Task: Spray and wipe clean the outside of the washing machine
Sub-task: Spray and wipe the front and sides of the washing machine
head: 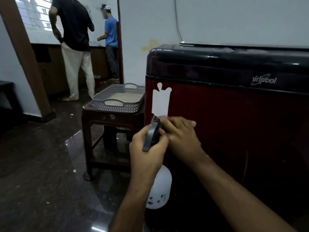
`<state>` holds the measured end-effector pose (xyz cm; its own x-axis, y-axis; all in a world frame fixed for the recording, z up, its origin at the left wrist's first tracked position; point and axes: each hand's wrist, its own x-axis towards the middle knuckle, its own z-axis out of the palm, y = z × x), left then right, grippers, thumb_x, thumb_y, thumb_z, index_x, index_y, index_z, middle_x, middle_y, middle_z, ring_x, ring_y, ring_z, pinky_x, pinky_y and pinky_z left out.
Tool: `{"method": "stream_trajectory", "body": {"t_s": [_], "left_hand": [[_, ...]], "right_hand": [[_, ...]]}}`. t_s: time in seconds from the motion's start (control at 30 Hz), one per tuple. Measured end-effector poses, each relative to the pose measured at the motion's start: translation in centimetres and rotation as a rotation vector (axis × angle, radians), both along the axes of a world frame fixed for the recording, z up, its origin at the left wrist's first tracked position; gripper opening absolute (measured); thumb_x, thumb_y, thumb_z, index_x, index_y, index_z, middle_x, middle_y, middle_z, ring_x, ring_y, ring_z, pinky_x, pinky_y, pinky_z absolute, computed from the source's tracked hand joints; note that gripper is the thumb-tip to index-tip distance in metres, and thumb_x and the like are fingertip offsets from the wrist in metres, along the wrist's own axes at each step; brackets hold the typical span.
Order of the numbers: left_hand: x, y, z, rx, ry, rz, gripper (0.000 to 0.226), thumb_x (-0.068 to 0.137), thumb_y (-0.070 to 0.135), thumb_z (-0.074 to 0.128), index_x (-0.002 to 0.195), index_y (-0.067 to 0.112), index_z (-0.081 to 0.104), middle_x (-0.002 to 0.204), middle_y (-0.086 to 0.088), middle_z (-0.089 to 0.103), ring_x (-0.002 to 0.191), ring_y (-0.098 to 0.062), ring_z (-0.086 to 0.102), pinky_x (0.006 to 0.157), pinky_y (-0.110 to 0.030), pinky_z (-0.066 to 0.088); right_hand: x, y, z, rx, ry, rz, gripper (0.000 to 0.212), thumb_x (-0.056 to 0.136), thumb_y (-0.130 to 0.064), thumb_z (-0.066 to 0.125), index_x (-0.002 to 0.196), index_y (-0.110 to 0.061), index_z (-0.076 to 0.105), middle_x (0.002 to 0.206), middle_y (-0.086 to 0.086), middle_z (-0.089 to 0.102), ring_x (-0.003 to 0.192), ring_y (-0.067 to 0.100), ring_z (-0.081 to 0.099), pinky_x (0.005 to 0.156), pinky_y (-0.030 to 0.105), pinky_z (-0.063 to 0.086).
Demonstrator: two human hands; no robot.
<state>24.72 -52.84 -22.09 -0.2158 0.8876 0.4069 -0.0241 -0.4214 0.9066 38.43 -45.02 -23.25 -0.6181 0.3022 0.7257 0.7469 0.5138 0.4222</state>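
The washing machine (234, 131) fills the right half of the head view, dark red with a black top band and a white sticker on its front. My left hand (147, 153) grips the black trigger head of a white spray bottle (160, 190), which hangs below my wrist. My right hand (180, 131) has its fingers at the nozzle end of the spray head, close to the machine's front. Whether those fingers pinch the nozzle or only touch it is blurred.
A grey perforated basket (117, 102) sits on a dark wooden stool (103, 136) just left of the machine. Two people (76, 39) stand at a counter in the back left. The dark glossy floor (41, 173) lies at the left.
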Motion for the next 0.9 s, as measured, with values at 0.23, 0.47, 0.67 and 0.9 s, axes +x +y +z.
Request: {"method": "stream_trajectory", "body": {"t_s": [0.23,0.47,0.67,0.9], "left_hand": [[6.2,-0.1,-1.2,-0.064,0.07,-0.157,0.014,0.09,0.012,0.071,0.079,0.021,0.069,0.066,-0.006,0.064,0.057,-0.02,0.056,0.055,-0.037,0.045],[14.6,-1.6,0.1,-0.033,0.021,-0.319,0.013,0.091,0.01,0.07,0.081,0.017,0.068,0.069,-0.011,0.063,0.059,-0.022,0.055,0.056,-0.036,0.045],[18.2,-3.3,0.5,-0.034,0.099,-0.428,0.016,0.091,0.012,0.071,0.078,0.019,0.069,0.065,-0.005,0.062,0.056,-0.017,0.056,0.054,-0.034,0.044],[22.9,-5.1,-0.7,-0.075,0.202,-0.402,0.023,0.087,0.011,0.073,0.07,0.005,0.058,0.056,-0.001,0.049,0.051,-0.016,0.044,0.048,-0.024,0.039]], "right_hand": [[9.5,-6.3,-4.8,-0.056,0.105,-0.25,0.046,0.085,-0.024,0.083,0.129,-0.024,0.069,0.135,0.006,0.058,0.113,0.027,0.049,0.092,0.041,0.035],[15.4,-9.8,-3.0,0.017,0.337,-0.397,0.028,0.09,-0.024,0.078,0.117,-0.02,0.075,0.131,0.004,0.062,0.109,0.025,0.047,0.088,0.034,0.035],[19.3,-13.6,-4.7,0.002,0.724,-0.447,0.038,0.095,-0.011,0.073,0.132,-0.017,0.069,0.128,0.013,0.06,0.114,0.031,0.052,0.089,0.041,0.047],[22.9,-16.2,-5.2,0.043,1.184,-0.381,0.033,0.098,-0.004,0.061,0.13,-0.007,0.06,0.124,0.013,0.045,0.119,0.026,0.05,0.102,0.023,0.043]]}}
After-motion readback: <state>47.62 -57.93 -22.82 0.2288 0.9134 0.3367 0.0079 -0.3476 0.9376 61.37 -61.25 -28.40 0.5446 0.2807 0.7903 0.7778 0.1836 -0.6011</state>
